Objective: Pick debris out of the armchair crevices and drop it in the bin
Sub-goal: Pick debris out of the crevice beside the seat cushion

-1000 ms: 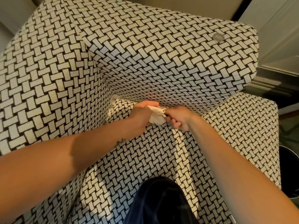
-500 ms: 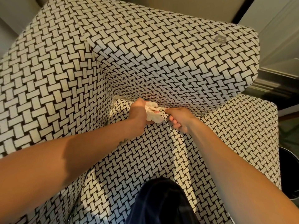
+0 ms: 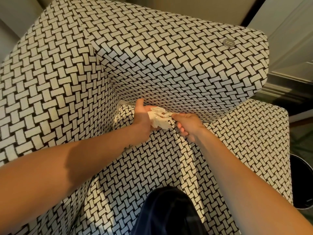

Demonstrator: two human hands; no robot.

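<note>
Beige wall (image 3: pixel 194 7) behind, white panelled woodwork (image 3: pixel 288 39) top rt w/ dark glossy strip (image 3: pixel 288 94) below it, greenish floor (image 3: pixel 304 141) at rt edge, dark navy trouser knee (image 3: pixel 166 211) btm centre.

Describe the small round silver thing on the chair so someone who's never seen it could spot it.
Start at the black-and-cream woven armchair and follow its topmost padded part to the right-hand corner. The small silvery disc lies flat there, alone. It is the only smooth, shiny thing on the fabric, unlike the crumpled white tissue at the crevice.
</note>
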